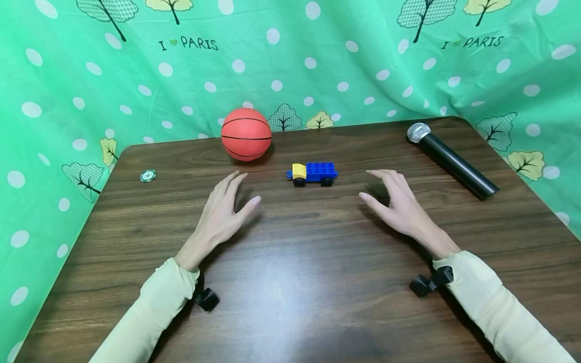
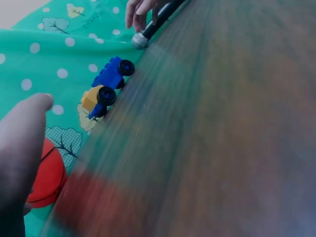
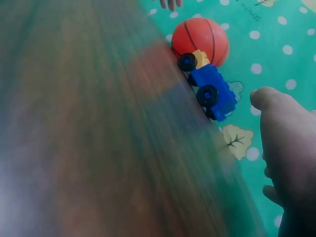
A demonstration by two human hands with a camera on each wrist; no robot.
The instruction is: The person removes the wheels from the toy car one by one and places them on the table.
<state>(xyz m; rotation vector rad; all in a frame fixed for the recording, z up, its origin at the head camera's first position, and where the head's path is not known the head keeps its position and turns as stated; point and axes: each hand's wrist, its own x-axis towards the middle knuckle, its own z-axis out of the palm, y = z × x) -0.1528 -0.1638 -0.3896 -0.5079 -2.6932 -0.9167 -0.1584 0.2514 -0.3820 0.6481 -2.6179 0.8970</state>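
Observation:
My left hand (image 1: pixel 221 212) hovers over the table with fingers extended and thumb spread, holding nothing. Just beyond its fingertips sits a red-orange toy basketball (image 1: pixel 246 134) with black lines. My right hand (image 1: pixel 397 204) is held the same way on the other side, fingers extended and grasping nothing. Between the two hands, a little farther back, stands a toy truck (image 1: pixel 320 172) of blue and yellow building blocks on black wheels. A black microphone (image 1: pixel 458 164) with a silver mesh head lies diagonally to the right of my right hand. In the left wrist view, the thumb (image 2: pixel 24 133) overlaps the ball.
A green and white poker chip (image 1: pixel 148 175) lies at the far left of the dark wooden table (image 1: pixel 290 302). Behind the table hangs a green dotted cloth (image 1: pixel 317 70) printed with trees. A small black camera is strapped at each wrist.

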